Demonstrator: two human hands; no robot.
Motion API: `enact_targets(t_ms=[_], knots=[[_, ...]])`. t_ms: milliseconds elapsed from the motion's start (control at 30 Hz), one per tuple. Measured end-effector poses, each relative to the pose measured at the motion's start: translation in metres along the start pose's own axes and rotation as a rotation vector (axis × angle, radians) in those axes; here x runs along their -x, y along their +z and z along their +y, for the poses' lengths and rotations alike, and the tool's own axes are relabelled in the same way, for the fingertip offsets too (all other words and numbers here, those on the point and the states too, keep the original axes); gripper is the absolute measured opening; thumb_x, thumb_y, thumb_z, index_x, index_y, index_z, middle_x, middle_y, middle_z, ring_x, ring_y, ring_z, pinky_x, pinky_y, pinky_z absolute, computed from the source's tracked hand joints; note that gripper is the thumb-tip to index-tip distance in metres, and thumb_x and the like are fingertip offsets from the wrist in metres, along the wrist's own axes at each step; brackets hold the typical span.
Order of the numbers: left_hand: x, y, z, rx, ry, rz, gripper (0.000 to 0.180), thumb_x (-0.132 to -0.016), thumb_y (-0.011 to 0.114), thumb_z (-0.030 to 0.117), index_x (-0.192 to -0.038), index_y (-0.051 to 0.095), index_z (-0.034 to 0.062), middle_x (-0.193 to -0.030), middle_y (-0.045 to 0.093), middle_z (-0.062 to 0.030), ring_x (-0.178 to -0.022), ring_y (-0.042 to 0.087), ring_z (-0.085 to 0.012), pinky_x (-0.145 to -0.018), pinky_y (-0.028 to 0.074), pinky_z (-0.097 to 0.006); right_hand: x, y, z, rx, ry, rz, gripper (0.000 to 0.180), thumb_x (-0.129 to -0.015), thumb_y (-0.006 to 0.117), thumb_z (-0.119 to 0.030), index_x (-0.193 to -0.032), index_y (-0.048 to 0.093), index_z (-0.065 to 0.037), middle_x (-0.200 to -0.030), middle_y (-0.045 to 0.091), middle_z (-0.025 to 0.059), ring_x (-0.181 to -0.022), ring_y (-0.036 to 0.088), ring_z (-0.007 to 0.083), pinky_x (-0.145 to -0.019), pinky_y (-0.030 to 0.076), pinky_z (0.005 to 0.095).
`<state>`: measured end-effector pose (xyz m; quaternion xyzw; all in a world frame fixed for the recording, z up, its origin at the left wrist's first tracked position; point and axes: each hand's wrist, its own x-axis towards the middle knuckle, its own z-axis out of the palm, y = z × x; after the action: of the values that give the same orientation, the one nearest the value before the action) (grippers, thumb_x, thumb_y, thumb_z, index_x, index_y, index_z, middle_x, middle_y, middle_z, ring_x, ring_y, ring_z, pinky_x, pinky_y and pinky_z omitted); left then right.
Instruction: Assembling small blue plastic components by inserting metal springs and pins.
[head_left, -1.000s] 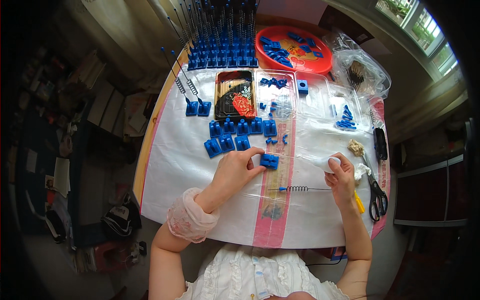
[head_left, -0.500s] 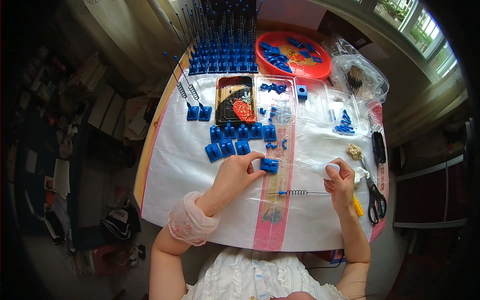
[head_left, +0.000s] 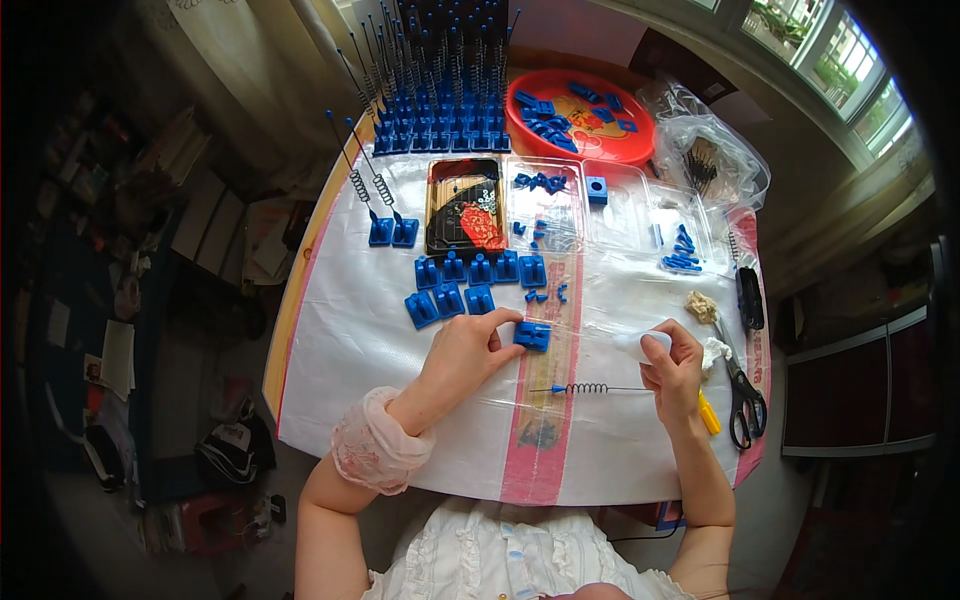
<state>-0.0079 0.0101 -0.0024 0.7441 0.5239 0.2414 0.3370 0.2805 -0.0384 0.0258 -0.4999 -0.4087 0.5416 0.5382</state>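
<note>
The blue block (head_left: 532, 335) sits mid-table, pinched by our left hand (head_left: 462, 355); over the last second it has barely shifted. At three o'clock, our right hand (head_left: 672, 370) still grips a white bottle (head_left: 640, 345), the spring rod (head_left: 590, 388) untouched below.

Looking steeply down from head height, at close range, onto a white table cover (head_left: 370, 330) filling the centre. Facing away from the body: white blouse at 6 o'clock, rows of upright rods (head_left: 440, 70) at 12 o'clock, windows at 1 o'clock, floor clutter at 9 o'clock. Forearms entering from the lower edge, left hand (head_left: 465, 355) just left of centre, right hand (head_left: 675, 370) toward 4 o'clock. Bending straight edges toward the dark fisheye rim. Being the only view, sharing nothing.
</note>
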Motion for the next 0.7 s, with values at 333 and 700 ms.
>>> enact_targets(t_ms=[333, 700], knots=[[0.0007, -0.0023, 0.0027, 0.001, -0.008, 0.005, 0.034, -0.083, 0.082, 0.018, -0.115, 0.073, 0.0106, -0.063, 0.064, -0.0069, -0.055, 0.061, -0.0179, -0.057, 0.048, -0.031, 0.0008, 0.0006, 0.0, 0.012, -0.012, 0.015, 0.016, -0.093, 0.072, -0.014, -0.086, 0.059, -0.006, -0.062, 0.048, -0.0059, -0.047, 0.033, -0.0013, -0.041, 0.019, 0.0193], [0.0006, -0.0012, 0.0018, -0.01, -0.011, 0.012, 0.034, -0.082, 0.082, 0.02, -0.114, 0.073, 0.0111, -0.063, 0.064, -0.0072, -0.055, 0.061, -0.0189, -0.057, 0.049, -0.032, 0.0009, 0.0018, -0.0018, 0.019, -0.004, 0.005, 0.017, -0.093, 0.071, -0.014, -0.086, 0.059, -0.005, -0.063, 0.049, -0.0052, -0.047, 0.034, -0.0009, -0.041, 0.02, 0.0195]])
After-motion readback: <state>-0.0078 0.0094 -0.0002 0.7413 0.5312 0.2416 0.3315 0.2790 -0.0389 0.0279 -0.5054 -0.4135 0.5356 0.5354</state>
